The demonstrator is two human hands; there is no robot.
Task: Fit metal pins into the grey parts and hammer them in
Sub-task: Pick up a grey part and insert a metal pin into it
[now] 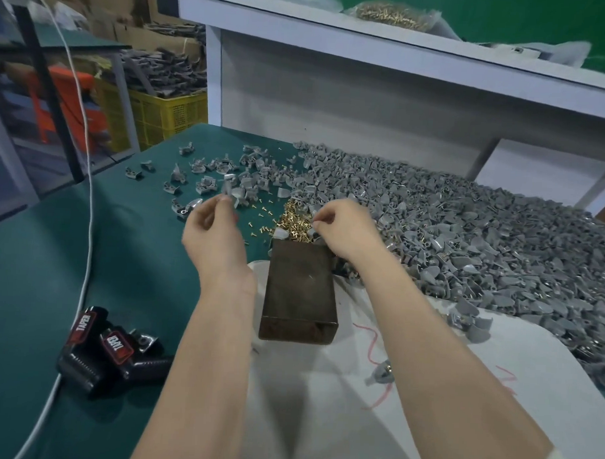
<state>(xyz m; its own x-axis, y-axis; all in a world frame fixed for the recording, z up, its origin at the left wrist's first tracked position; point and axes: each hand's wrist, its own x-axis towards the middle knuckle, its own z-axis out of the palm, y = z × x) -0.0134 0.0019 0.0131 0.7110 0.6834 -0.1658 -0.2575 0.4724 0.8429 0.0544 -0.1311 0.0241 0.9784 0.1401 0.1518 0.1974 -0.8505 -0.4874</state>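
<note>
A heap of brass pins (292,219) lies on the green table just beyond a dark metal block (299,291). My left hand (213,233) is raised left of the pins and pinches a small grey part (228,189) at its fingertips. My right hand (345,231) hovers over the far right corner of the block, fingers curled, pinching a small grey part (315,224) beside the pins. A big pile of grey parts (465,235) covers the table to the right. More grey parts (207,178) lie scattered to the left.
A white cloth (340,385) lies under the block near me. Black tools with red labels (108,349) sit at the lower left beside a white cable (88,222). A white shelf (369,36) rises behind the table, and a yellow crate (168,118) stands at the left.
</note>
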